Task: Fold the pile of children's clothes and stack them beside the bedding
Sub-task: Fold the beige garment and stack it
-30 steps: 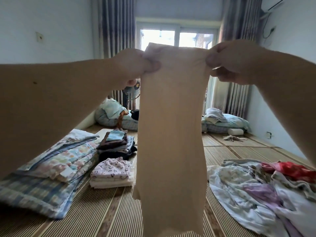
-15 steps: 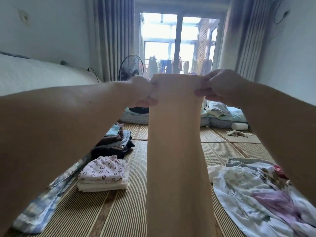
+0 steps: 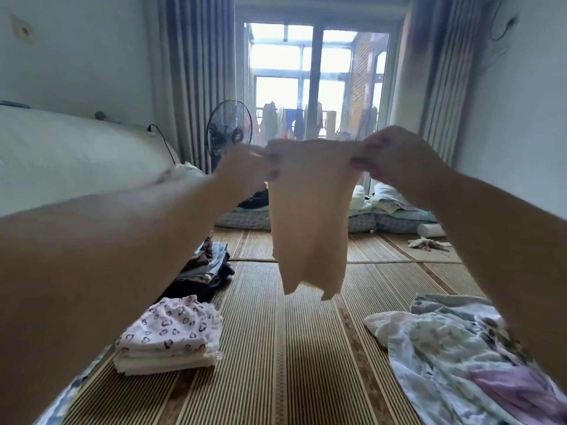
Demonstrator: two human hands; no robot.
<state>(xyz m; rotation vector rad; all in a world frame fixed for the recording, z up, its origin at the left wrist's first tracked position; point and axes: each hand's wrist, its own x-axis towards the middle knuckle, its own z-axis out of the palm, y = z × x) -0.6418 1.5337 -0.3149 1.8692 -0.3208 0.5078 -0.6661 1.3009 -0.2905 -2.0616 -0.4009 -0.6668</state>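
A pale beige child's garment (image 3: 310,216) hangs in the air at the centre of the view. My left hand (image 3: 245,167) pinches its top left corner and my right hand (image 3: 395,157) pinches its top right corner. Its two lower ends dangle above the striped straw mat (image 3: 306,357). On the left of the mat sits a folded stack topped by a white piece with heart prints (image 3: 168,335), and behind it a stack of darker folded clothes (image 3: 205,271). The unfolded pile (image 3: 460,357) lies on the right. An edge of the patterned bedding (image 3: 58,406) shows at the lower left.
A standing fan (image 3: 228,130) is by the left curtain. Cushions and blankets (image 3: 389,210) lie along the balcony door at the back. A white roll (image 3: 429,230) and a small rag (image 3: 428,243) lie at the back right. A large pale padded shape (image 3: 61,154) fills the left.
My hands have lowered and stretched farther out with the beige garment, which now hangs shorter and farther from me. The view has tilted up, showing more of the window.
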